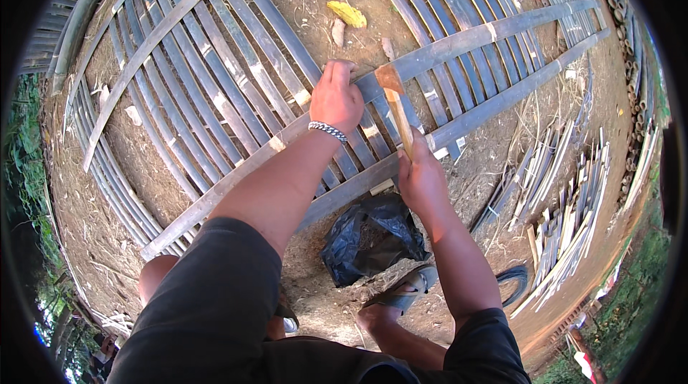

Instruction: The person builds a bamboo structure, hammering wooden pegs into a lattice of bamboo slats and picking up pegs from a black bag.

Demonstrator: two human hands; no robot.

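My right hand (423,177) grips the wooden handle of a hammer (398,110), whose rusty brown head is raised at the far end, over a split-bamboo crosspiece (459,45). Just left of the hammer head, my left hand (337,98) rests at the end of that crosspiece with its fingers curled in. Whatever those fingers hold is hidden. Beneath both hands lies a bamboo slat panel (365,136), its dark strips crossed by long rails. A near rail (494,106) runs under my right wrist.
An open black plastic bag (337,248) sits on the ground by my sandalled foot (401,298). Another slatted bamboo panel (186,61) spreads to the left. Cut bamboo strips (573,219) lie in a pile at right, near a dark coil (513,283). A yellow leaf (347,14) lies ahead.
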